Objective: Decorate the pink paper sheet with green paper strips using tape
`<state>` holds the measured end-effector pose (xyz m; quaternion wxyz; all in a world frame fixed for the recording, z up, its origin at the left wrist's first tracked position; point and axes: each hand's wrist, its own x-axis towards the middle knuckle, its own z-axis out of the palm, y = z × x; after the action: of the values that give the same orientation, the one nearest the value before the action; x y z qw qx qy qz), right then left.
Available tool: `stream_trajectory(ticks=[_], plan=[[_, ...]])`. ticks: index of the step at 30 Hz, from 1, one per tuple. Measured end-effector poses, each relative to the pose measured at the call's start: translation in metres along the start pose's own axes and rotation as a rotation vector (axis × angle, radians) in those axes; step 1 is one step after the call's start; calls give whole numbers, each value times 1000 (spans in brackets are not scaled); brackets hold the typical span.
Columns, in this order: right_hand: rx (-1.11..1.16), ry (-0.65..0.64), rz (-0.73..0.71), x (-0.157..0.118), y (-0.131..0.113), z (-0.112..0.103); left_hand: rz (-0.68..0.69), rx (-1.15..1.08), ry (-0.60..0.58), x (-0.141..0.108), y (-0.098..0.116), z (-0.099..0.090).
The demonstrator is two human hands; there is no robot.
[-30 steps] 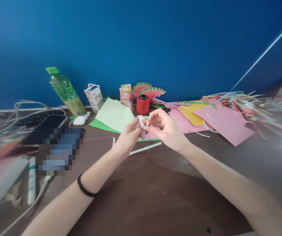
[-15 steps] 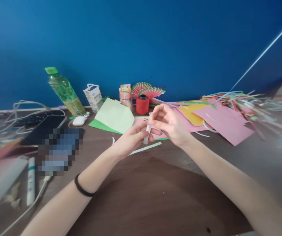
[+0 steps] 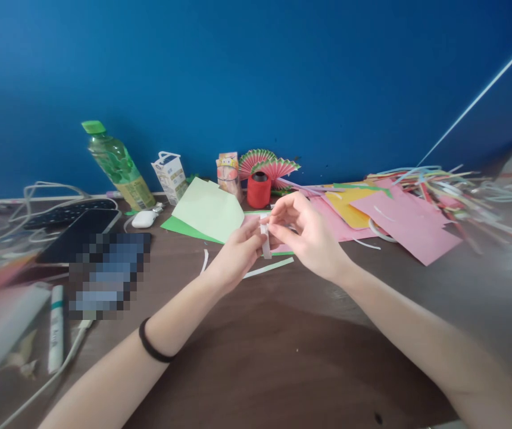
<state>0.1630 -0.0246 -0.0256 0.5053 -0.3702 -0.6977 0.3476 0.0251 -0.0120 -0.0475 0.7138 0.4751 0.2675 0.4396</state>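
Note:
A short white paper strip (image 3: 265,243) hangs between my two hands above the table. My left hand (image 3: 240,250) is closed on it, thumb pressing against the strip's front. My right hand (image 3: 305,233) pinches near the strip's upper end with thumb and fingertips; whether it grips the same strip or a fold of it is too small to tell. Beneath the hands a pale strip (image 3: 270,268) lies on the table, and a smaller curled white scrap (image 3: 205,260) is to the left of my left hand.
Pale green paper (image 3: 209,208) lies behind my left hand, pink sheets (image 3: 410,223) to the right. A red pot-like object (image 3: 258,190), paper fans (image 3: 278,168), a carton (image 3: 171,177) and a green-capped bottle (image 3: 119,170) line the blue wall. Phone (image 3: 108,274) and marker (image 3: 56,328) lie left.
My right hand has turned slightly and its fingers have shifted at the strip's top. The strip hangs more upright, its lower end tilted a little the other way. My left hand moved slightly left.

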Motion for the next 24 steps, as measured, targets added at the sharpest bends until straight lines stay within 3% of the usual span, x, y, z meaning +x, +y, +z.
stream_trajectory(ticks=[9,15,24], plan=[[92,-78,112,0,5,-3,42,157,66,-1,-4,1],[215,-129,192,4,1,-8,19,94,14,0,-4,0],[18,-41,43,2,1,-4,4,162,58,3,-7,-5]])
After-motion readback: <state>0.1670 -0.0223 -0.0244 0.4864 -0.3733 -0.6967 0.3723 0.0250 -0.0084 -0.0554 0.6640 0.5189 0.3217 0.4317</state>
